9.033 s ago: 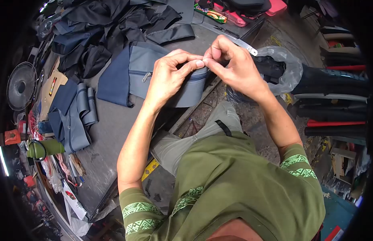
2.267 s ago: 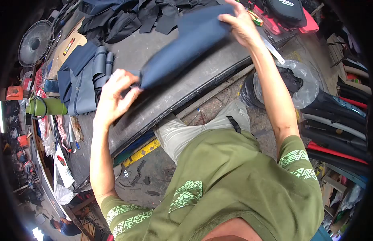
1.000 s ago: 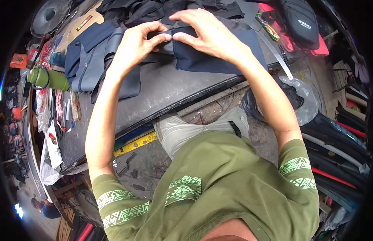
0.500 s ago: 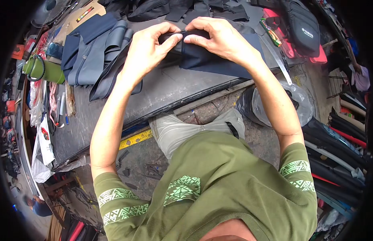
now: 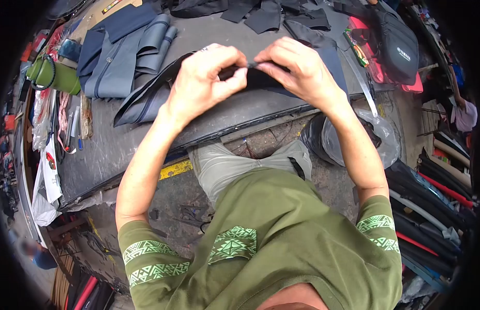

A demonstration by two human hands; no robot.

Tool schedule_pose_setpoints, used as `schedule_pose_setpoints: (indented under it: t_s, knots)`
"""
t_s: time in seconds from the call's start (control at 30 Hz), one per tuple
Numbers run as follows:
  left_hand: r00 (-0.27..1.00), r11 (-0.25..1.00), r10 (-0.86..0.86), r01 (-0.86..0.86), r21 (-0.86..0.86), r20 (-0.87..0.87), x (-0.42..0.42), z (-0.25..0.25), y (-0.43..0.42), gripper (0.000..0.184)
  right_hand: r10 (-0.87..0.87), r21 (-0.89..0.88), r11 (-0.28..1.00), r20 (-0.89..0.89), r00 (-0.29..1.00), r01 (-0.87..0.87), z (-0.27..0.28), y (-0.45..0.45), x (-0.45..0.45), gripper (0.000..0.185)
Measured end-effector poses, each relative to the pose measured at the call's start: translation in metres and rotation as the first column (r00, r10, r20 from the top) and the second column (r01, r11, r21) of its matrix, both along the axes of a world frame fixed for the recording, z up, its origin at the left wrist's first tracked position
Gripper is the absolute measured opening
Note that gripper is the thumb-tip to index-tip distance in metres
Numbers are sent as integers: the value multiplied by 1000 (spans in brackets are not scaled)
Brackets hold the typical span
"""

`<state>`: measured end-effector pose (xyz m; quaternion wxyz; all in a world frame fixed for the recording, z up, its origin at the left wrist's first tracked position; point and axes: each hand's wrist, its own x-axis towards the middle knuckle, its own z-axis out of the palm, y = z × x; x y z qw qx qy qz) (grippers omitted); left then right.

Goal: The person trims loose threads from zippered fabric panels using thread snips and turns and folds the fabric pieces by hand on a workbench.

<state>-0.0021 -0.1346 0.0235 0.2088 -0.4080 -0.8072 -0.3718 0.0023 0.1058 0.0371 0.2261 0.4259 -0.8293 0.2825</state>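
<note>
My left hand [image 5: 206, 80] pinches the edge of a dark fabric piece [image 5: 147, 103] between thumb and fingertips. Close beside it, my right hand [image 5: 299, 70] pinches the same edge, and a small dark bit shows between the two sets of fingertips. The fabric hangs in a curve below my left hand and spreads behind both hands, which hide much of it. Navy fabric [image 5: 332, 64] lies on the table by my right hand; whether it joins the held piece I cannot tell.
Folded grey-blue fabric panels [image 5: 124, 64] lie on the dark table [image 5: 85, 173] at left, near a green cylindrical case [image 5: 56, 76]. Black fabric scraps [image 5: 263, 18] lie at the back. A metal ruler [image 5: 363, 85] and a black Yamaha bag [image 5: 392, 46] are at right.
Both hands have come nearer to me and slightly to the right, bringing the pinched fabric edge along. The view has shifted a little.
</note>
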Motion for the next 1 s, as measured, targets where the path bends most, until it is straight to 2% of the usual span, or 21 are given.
schedule_pose_setpoints:
  t_s: [0.03, 0.1, 0.3, 0.4, 0.5, 0.6, 0.83, 1.0]
  knots:
    - [999, 997, -52, 52, 50, -4, 3, -6, 1, 15, 4, 8, 1000, 1, 1000, -4, -1, 0, 4, 16]
    - [994, 996, -75, 78, 37, -85, 8, -11, 2, 15, 26, -2, 1000, -20, 999, -26, -5, 0, 9, 18]
    - [993, 996, -85, 88, 28, -88, 17, -20, -1, 21, 65, 12, 998, -23, 998, -65, -10, 1, 17, 25]
    - [993, 994, -87, 91, 52, -83, 17, -23, 1, 21, 66, -5, 998, -6, 998, -66, -10, -2, 19, 21]
    - [997, 998, -53, 54, 19, -48, 16, -20, 1, 20, 55, -2, 998, 30, 998, -55, -8, -2, 17, 21]
    - [999, 998, -39, 38, 56, 13, 13, -11, 4, 17, 49, -21, 999, 56, 997, -48, -7, -3, 14, 20]
    - [974, 997, -53, 38, 72, 220, 11, -2, 1, 18, 66, -82, 995, 116, 991, -57, -9, -5, 9, 19]
    - [970, 999, -30, 19, 48, 239, 8, -1, 0, 18, 71, -73, 996, 158, 985, -60, -10, -4, 5, 19]
